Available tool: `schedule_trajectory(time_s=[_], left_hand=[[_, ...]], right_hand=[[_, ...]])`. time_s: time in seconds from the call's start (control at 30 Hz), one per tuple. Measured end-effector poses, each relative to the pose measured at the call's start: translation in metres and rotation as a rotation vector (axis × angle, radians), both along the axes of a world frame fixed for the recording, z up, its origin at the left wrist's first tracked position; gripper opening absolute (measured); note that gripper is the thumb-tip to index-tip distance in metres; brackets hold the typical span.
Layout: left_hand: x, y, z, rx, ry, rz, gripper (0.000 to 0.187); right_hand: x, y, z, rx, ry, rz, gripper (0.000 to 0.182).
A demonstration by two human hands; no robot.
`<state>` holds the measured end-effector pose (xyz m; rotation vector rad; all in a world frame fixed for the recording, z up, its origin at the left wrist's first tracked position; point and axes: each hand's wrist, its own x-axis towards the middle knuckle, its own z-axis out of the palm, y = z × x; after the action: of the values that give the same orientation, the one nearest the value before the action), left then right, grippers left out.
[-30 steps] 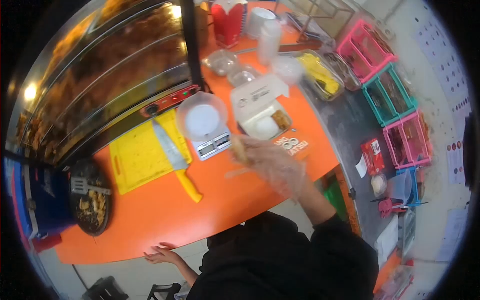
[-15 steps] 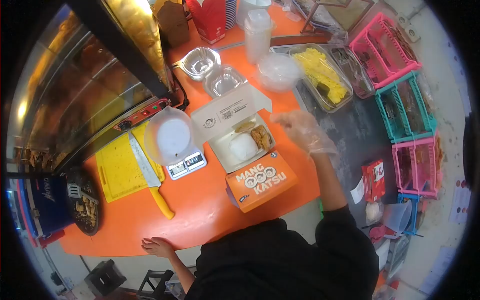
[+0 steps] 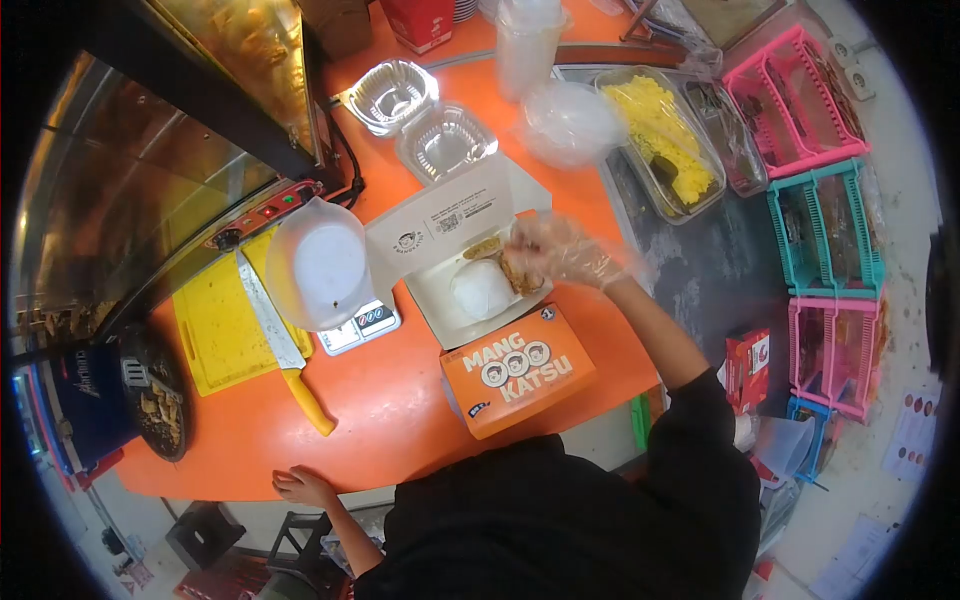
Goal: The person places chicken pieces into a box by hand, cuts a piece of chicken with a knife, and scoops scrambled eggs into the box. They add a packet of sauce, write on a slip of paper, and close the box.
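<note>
My right hand (image 3: 565, 250), in a clear plastic glove, is over the right side of an open takeaway box (image 3: 430, 303). Its fingers are drawn together just above a piece of fried food (image 3: 520, 280); anything between them is hidden. Beside that piece are a white mound of rice (image 3: 480, 291) and a paler fried slice (image 3: 484, 247). A closed orange box printed "Mang Katsu" (image 3: 520, 372) sits right in front of the open one. My bare left hand (image 3: 303, 488) rests at the table's front edge, fingers loosely extended, holding nothing.
To the left, a plastic bowl (image 3: 318, 262) stands on a kitchen scale (image 3: 362, 328), near a knife (image 3: 268, 312) on a yellow cutting board (image 3: 205, 340). Clear clamshells (image 3: 445, 142) lie behind. A tray of yellow food (image 3: 662, 145) and coloured baskets (image 3: 822, 228) are on the right.
My right hand has moved left from beside the open box to over its fried food, and its fingers have drawn together. My left hand stays at the table edge. The view has shifted slightly.
</note>
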<state>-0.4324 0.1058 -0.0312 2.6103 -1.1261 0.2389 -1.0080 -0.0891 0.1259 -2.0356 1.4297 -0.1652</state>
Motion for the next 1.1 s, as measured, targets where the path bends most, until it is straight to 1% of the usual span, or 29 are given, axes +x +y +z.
schedule_trajectory(time_s=[0.07, 0.1, 0.17, 0.2, 0.27, 0.3, 0.37, 0.4, 0.47, 0.5, 0.57, 0.6, 0.67, 0.7, 0.73, 0.77, 0.8, 0.87, 0.9, 0.93, 0.97, 1.0, 1.07, 1.1], left_hand=[[-0.002, -0.001, 0.002, 0.014, 0.004, -0.002, 0.055], [-0.003, -0.002, 0.003, 0.009, 0.005, -0.004, 0.054], [0.003, 0.000, 0.000, 0.004, 0.003, -0.007, 0.053], [0.009, 0.001, -0.007, -0.002, -0.027, -0.020, 0.051], [0.012, 0.003, -0.008, -0.006, -0.057, -0.035, 0.050], [0.006, 0.001, -0.002, 0.001, -0.034, -0.035, 0.050], [0.002, 0.000, 0.003, 0.011, -0.010, -0.036, 0.050], [0.001, 0.000, 0.003, 0.003, -0.008, -0.045, 0.050], [-0.004, -0.002, 0.007, -0.005, -0.002, -0.054, 0.050], [-0.008, -0.004, 0.011, -0.010, 0.017, -0.039, 0.050], [-0.010, -0.004, 0.012, -0.016, 0.037, -0.022, 0.051], [-0.008, -0.004, 0.010, -0.018, 0.051, -0.012, 0.051], [-0.007, -0.003, 0.009, -0.019, 0.063, 0.002, 0.052], [-0.007, -0.004, 0.010, -0.033, 0.083, 0.001, 0.052], [-0.008, -0.004, 0.011, -0.046, 0.103, 0.000, 0.052], [-0.007, -0.004, 0.011, -0.046, 0.101, 0.001, 0.052], [-0.007, -0.004, 0.009, -0.043, 0.079, 0.007, 0.053], [-0.006, -0.004, 0.008, -0.040, 0.057, 0.014, 0.053], [-0.005, -0.004, 0.008, -0.029, 0.034, -0.005, 0.053], [-0.005, -0.002, 0.007, -0.016, 0.013, -0.023, 0.053], [-0.003, 0.000, 0.005, -0.012, 0.015, -0.021, 0.053], [0.002, 0.000, 0.002, -0.031, 0.033, -0.029, 0.053], [0.003, 0.002, 0.000, -0.049, 0.052, -0.036, 0.053], [0.002, 0.002, -0.001, -0.029, 0.010, -0.041, 0.053]], right_hand=[[0.003, -0.001, 0.000, 0.003, -0.323, -0.470, 0.019], [0.002, 0.000, 0.001, 0.008, -0.324, -0.470, 0.019], [-0.006, 0.000, 0.002, 0.124, -0.426, -0.605, 0.020], [-0.013, -0.001, -0.001, 0.126, -0.427, -0.606, 0.020], [-0.027, 0.000, -0.011, -0.166, -0.236, -0.487, 0.021], [-0.024, 0.001, 0.004, -0.164, -0.235, -0.489, 0.021], [-0.019, 0.005, 0.043, -0.147, 0.245, -0.395, 0.024], [-0.017, 0.007, 0.047, -0.146, 0.247, -0.396, 0.024], [-0.008, 0.008, 0.053, 0.191, 0.309, -0.219, 0.028], [-0.001, 0.013, 0.047, 0.191, 0.311, -0.220, 0.028], [0.015, 0.027, 0.025, 0.018, 0.323, -0.290, 0.031], [0.022, 0.029, 0.018, 0.018, 0.323, -0.288, 0.031], [0.031, 0.030, 0.009, 0.033, 0.480, -0.332, 0.032], [0.032, 0.030, 0.008, 0.033, 0.477, -0.330, 0.032], [0.031, 0.031, 0.008, -0.066, 0.510, -0.245, 0.021], [0.030, 0.030, 0.008, -0.166, 0.542, -0.160, 0.019], [0.028, 0.026, 0.007, -0.168, 0.540, -0.160, 0.019], [0.024, 0.012, -0.001, 0.068, 0.428, -0.331, 0.020], [0.019, 0.011, -0.005, 0.067, 0.429, -0.329, 0.020], [0.008, 0.014, -0.008, 0.132, 0.150, -0.333, 0.025], [0.004, 0.017, -0.006, 0.198, -0.129, -0.333, 0.035], [0.003, 0.020, -0.003, 0.201, -0.126, -0.332, 0.035], [0.002, 0.025, 0.007, 0.084, -0.308, -0.131, 0.027], [0.008, 0.028, 0.009, 0.084, -0.307, -0.130, 0.027]])
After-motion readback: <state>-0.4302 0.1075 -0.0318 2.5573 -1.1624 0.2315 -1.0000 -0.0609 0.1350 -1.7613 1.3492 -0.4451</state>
